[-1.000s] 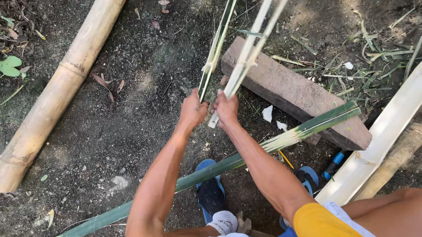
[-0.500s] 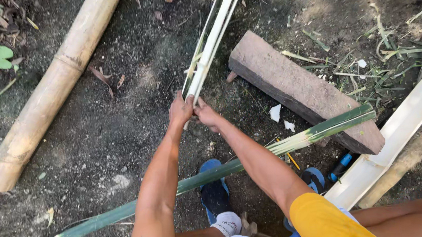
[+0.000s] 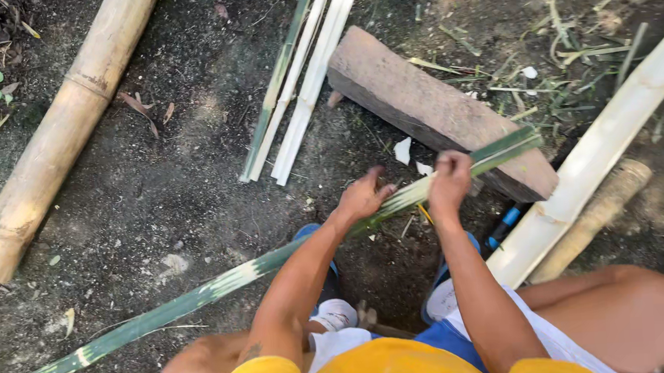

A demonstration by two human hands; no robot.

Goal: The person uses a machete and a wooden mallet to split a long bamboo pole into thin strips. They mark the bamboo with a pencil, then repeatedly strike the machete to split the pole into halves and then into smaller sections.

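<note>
A long green bamboo strip (image 3: 201,295) runs from the lower left up to the brick (image 3: 434,109) at the right. My left hand (image 3: 363,196) rests on this strip near its middle, fingers spread over it. My right hand (image 3: 450,180) is closed around the same strip a little further right, close to the brick's near edge. Several pale split bamboo slats (image 3: 296,82) lie on the dirt above my hands, apart from both.
A thick bamboo pole (image 3: 64,128) lies diagonally at the left. A pale split bamboo half (image 3: 595,150) and a short round piece (image 3: 591,218) lie at the right. My knees and blue sandals (image 3: 322,278) sit below. Bamboo scraps litter the upper right.
Both hands let go of the pale slats, which now lie on the ground. The hands moved down and right onto the long green strip.
</note>
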